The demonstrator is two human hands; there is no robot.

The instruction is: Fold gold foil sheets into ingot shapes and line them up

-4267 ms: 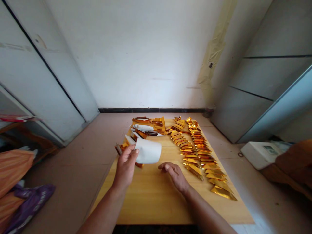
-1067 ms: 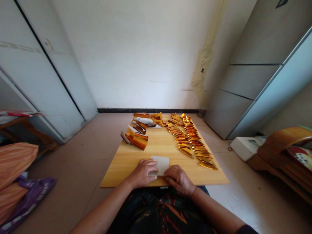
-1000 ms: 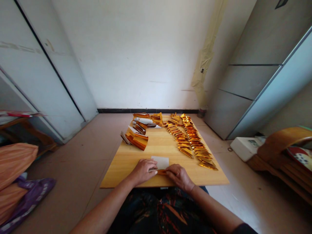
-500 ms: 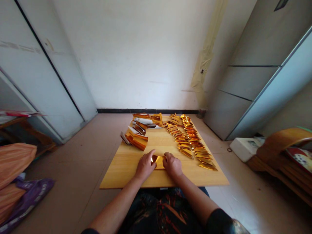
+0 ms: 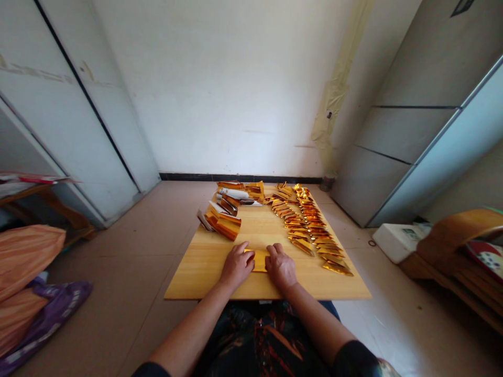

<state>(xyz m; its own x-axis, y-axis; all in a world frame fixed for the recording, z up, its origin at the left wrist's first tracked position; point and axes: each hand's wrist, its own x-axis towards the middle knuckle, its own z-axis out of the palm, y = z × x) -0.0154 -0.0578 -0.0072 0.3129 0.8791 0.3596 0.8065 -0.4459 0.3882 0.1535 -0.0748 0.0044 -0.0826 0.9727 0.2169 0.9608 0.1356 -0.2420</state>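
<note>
A sheet of gold foil paper (image 5: 260,261) lies on the wooden board near its front edge, between my two hands. My left hand (image 5: 238,266) has its curled fingers closed on the sheet's left end. At the right end, my right hand (image 5: 281,266) grips the paper with bent fingers and thumb. The ends of the sheet are hidden under the fingers. Two rows of folded gold paper pieces (image 5: 297,226) run along the board's right side. At the back left are curled stacks of loose gold sheets (image 5: 223,222).
The wooden tabletop (image 5: 196,277) stands before my lap. A white roll (image 5: 234,193) lies among the papers at the back. On the right are a grey refrigerator (image 5: 393,136), a white box (image 5: 395,242) and a wooden seat (image 5: 451,251). Orange and purple bags (image 5: 31,293) sit at the left.
The gold sheet's raised left part now lies flatter between my hands. My fingers have shifted slightly on its ends. The whole view has moved a little.
</note>
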